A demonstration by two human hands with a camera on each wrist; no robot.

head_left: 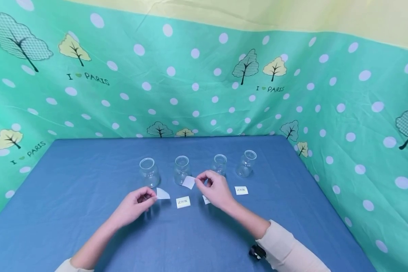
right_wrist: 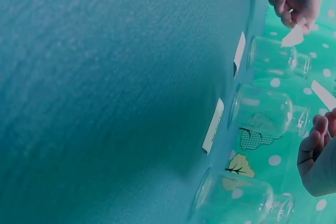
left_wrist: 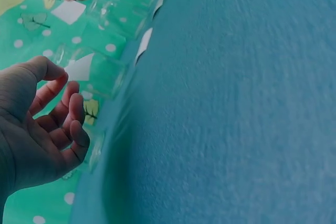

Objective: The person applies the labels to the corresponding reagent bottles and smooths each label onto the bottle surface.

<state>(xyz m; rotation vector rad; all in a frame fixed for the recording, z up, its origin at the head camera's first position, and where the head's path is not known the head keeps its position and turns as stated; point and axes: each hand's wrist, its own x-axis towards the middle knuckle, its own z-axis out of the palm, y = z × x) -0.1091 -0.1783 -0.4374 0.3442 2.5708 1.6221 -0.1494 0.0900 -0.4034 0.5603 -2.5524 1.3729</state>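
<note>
My left hand (head_left: 133, 206) pinches a small white paper slip (head_left: 163, 194) between thumb and index finger, in front of the leftmost glass jar (head_left: 149, 174). A second white slip (head_left: 189, 182) is pinched in my right hand (head_left: 218, 190), held up before another open glass jar (head_left: 181, 168). Both slips are off the table. Handwritten cards lie in front of the jars: one card (head_left: 183, 202) between the hands, one card (head_left: 241, 190) to the right. A third card (head_left: 206, 199) is partly hidden by the right hand.
Two more lidless glass jars, a third jar (head_left: 219, 162) and a far-right jar (head_left: 246, 164), continue the row. A blue cloth (head_left: 197, 241) covers the table. Behind and on the right hangs a green dotted curtain (head_left: 176, 102) with tree prints.
</note>
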